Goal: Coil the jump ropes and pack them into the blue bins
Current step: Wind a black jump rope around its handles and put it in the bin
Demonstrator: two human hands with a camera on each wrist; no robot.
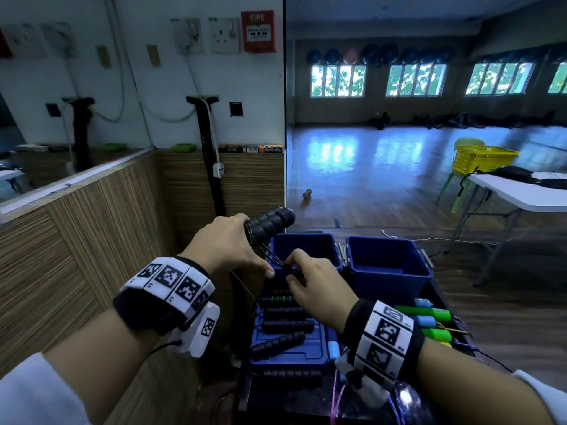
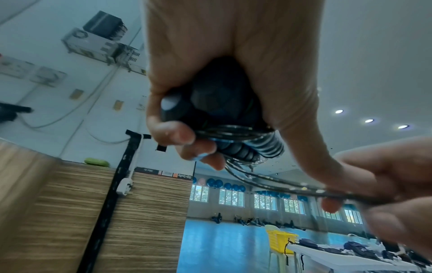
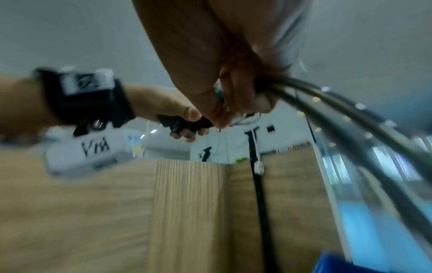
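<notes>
Here the left hand [image 1: 225, 243] is gripping the black handles [image 1: 268, 223]. The right hand [image 1: 317, 285] is pinching the cord [image 2: 268, 182] above a blue bin [image 1: 306, 246].

"FIRE" stands on the red wall alarm box [image 1: 258, 31]

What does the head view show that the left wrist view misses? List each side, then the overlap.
Head view only: two blue bins, open, the right one apparently empty, and more rope handles lying below them.
Left wrist view only: several turns of cord already wrapped round the black handles, and the left fingers curled under them.
Both: the left hand grips the handles while the right hand pinches the cord strands leading off them; the yellow basket appears behind.
</notes>
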